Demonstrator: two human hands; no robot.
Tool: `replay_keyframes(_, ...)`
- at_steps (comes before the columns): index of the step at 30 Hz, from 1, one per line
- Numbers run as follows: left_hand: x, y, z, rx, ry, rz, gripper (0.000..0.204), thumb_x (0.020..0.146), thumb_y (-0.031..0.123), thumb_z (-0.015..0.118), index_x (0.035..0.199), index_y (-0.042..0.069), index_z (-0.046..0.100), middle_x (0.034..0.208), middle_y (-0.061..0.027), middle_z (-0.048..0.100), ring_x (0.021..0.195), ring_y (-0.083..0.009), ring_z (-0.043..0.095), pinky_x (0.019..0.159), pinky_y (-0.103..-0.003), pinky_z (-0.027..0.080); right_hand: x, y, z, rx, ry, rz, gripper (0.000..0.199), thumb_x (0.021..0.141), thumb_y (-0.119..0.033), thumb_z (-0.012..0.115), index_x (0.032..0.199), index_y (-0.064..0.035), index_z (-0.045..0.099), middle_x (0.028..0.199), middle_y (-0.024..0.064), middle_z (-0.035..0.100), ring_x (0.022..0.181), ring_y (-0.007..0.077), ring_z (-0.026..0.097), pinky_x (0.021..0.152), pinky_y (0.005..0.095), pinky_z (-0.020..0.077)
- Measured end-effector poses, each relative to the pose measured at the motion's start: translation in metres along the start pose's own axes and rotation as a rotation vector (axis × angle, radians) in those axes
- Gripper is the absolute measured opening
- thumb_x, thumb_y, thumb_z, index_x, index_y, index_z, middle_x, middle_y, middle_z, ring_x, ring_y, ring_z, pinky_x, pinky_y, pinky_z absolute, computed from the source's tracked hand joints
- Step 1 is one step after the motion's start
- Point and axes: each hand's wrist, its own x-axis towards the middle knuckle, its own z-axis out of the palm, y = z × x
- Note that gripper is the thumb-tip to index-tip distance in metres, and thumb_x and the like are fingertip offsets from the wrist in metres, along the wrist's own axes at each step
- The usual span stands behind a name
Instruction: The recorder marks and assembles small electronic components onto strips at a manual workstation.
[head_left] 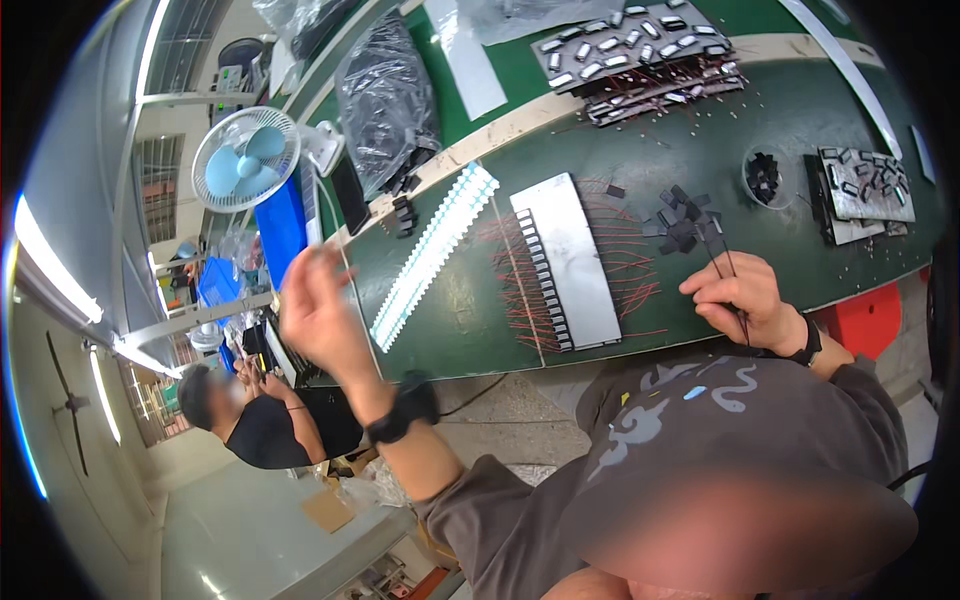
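Observation:
My right hand (pixel 742 296) grips a pair of dark tweezers (pixel 722 258), whose tips reach the pile of small black flat pieces (pixel 682 222) on the green bench. My left hand (pixel 322 312) is raised near the bench's left end, smeared by motion, so its fingers are unclear. Between the hands lies a white plate (pixel 572 262) with a row of small black-and-white parts (pixel 538 278) along its left edge. Thin red wires (pixel 632 265) stick out on both sides of it. Left of the plate is a white strip with teal marks (pixel 432 258), nearer my left hand.
A clear cup of black pieces (pixel 765 178) and stacked plates with small parts (pixel 868 190) stand at right. More stacked plates (pixel 635 55) lie at the back. A fan (pixel 245 160), a dark plastic bag (pixel 388 100) and a seated person (pixel 275 425) are at left. A red stool (pixel 862 320) stands below.

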Motion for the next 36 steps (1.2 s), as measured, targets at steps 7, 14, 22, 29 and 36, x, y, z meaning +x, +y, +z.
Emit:
replay_keyframes(7,0.053,-0.049,-0.149,0.271,0.456,-0.059,0.028,0.095,0.016,0.061,0.114,-0.004,0.061,0.094,-0.0128,0.068,0.080,-0.0202,0.064,0.068,-0.029,0.054,-0.003,0.003,0.002,-0.017,-0.043,-0.045,0.028,0.096,-0.028,0.061,0.100,-0.0004,0.063,0.084,0.0108,0.066,0.065,0.0258,0.059,0.059,0.0348,0.0470)
replay_keyframes(14,-0.059,0.018,0.015,0.057,0.070,0.122,0.009,0.092,0.006,0.055,0.087,-0.002,0.057,0.074,-0.0070,0.060,0.062,-0.0123,0.054,0.056,-0.023,0.044,-0.021,0.011,0.002,0.028,0.095,-0.132,0.048,0.100,-0.045,0.050,0.112,-0.0009,0.064,0.073,0.0081,0.057,0.062,0.0253,0.056,0.059,0.0363,0.0462)
replay_keyframes(22,-0.165,0.065,0.144,-0.444,-0.601,-0.191,0.008,0.092,-0.002,0.057,0.099,-0.006,0.057,0.074,-0.0146,0.066,0.065,-0.0180,0.065,0.063,-0.027,0.053,-0.036,-0.001,-0.022,-0.081,0.123,-0.033,0.065,0.101,-0.057,0.037,0.114,0.0003,0.063,0.083,0.0097,0.060,0.068,0.0264,0.058,0.061,0.0371,0.0476)
replay_keyframes(29,-0.173,0.063,0.177,-0.806,-0.720,-0.578,0.015,0.098,0.003,0.052,0.109,-0.006,0.057,0.091,-0.0190,0.069,0.076,-0.0227,0.070,0.071,-0.031,0.060,-0.036,0.000,-0.014,0.022,0.320,0.044,0.051,0.100,-0.048,0.050,0.113,-0.0015,0.063,0.090,0.0101,0.065,0.074,0.0260,0.061,0.066,0.0353,0.0490)
replay_keyframes(36,-0.173,0.058,0.186,-0.871,-0.877,-0.676,0.028,0.101,0.008,0.052,0.124,-0.006,0.055,0.102,-0.0186,0.070,0.091,-0.0223,0.071,0.073,-0.030,0.061,-0.014,-0.007,-0.001,-0.017,0.414,0.225,0.020,0.082,0.000,0.072,0.100,-0.0021,0.064,0.088,0.0093,0.067,0.077,0.0225,0.063,0.069,0.0328,0.0498)
